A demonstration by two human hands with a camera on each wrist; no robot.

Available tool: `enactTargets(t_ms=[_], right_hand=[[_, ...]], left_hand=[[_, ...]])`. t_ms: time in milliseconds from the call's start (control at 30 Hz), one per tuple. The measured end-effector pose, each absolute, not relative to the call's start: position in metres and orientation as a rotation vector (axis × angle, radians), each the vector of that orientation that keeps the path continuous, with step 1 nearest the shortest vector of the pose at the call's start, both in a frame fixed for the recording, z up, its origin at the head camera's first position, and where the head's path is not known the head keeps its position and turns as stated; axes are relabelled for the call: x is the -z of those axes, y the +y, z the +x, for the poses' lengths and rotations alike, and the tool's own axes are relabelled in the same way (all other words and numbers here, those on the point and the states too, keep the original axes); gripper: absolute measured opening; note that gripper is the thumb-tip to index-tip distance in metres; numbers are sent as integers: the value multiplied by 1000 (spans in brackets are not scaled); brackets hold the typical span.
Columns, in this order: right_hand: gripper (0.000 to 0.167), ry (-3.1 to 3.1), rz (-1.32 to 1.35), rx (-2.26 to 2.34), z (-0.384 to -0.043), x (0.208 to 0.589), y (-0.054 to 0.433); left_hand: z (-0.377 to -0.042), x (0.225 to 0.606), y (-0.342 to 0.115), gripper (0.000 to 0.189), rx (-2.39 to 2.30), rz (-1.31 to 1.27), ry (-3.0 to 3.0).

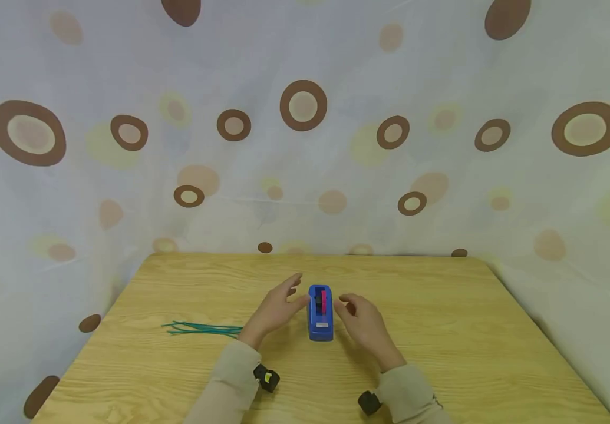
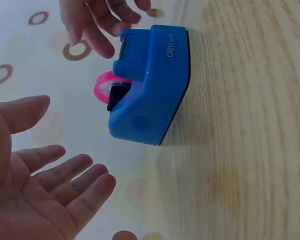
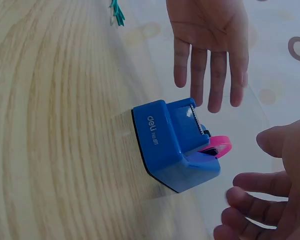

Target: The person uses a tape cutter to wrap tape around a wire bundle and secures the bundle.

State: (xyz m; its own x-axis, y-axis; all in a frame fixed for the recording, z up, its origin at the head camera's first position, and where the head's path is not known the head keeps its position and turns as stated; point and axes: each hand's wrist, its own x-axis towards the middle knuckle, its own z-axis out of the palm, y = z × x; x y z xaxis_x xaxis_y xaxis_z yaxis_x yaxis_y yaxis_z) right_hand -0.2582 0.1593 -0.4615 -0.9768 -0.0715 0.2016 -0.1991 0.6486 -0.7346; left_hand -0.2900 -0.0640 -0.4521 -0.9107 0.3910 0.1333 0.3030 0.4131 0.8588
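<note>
A blue tape dispenser (image 1: 321, 333) with a pink tape roll (image 1: 323, 302) on a black hub stands upright on the wooden table. Its serrated cutter edge shows in the right wrist view on the dispenser (image 3: 165, 142). On its left is my left hand (image 1: 277, 306), fingers extended and thumb toward the dispenser. My right hand (image 1: 363, 324) is on the other side, fingers slightly bent. Both wrist views show a gap between each hand and the dispenser (image 2: 162, 85); neither hand holds anything.
A bundle of thin green ties (image 1: 201, 328) lies on the table (image 1: 469, 330) left of my left hand, its right end hidden behind the wrist. Behind the table hangs a white cloth (image 1: 336, 159) with brown circles.
</note>
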Motion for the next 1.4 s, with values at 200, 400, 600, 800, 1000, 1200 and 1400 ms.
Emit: enactTargets(t_ms=[200,400,600,800,1000,1200,1400], right_hand=[[14,-2674,172,-1320,-257,463,159],[13,-2676,192,-1418,-258,465,155],[17,-2721,158,-1525,-258,466,155],[17,-2720,179,-1611,-258,475,157],[18,-2697,177,-1780,-257,481,150],[15,-2687,111,-1759,-255,479,147],[14,-2672,41,-1796,-257,477,145]], left_hand=[[-296,455,-55,57,-1532,658,2546],[-301,462,-52,54,-1482,629,2538],[-306,467,-49,52,-1484,648,2521],[-306,471,-45,49,-1540,635,2455],[-303,477,-52,49,-1474,629,2528],[-309,483,-51,55,-1302,803,2652],[-310,479,-47,58,-1241,811,2726]])
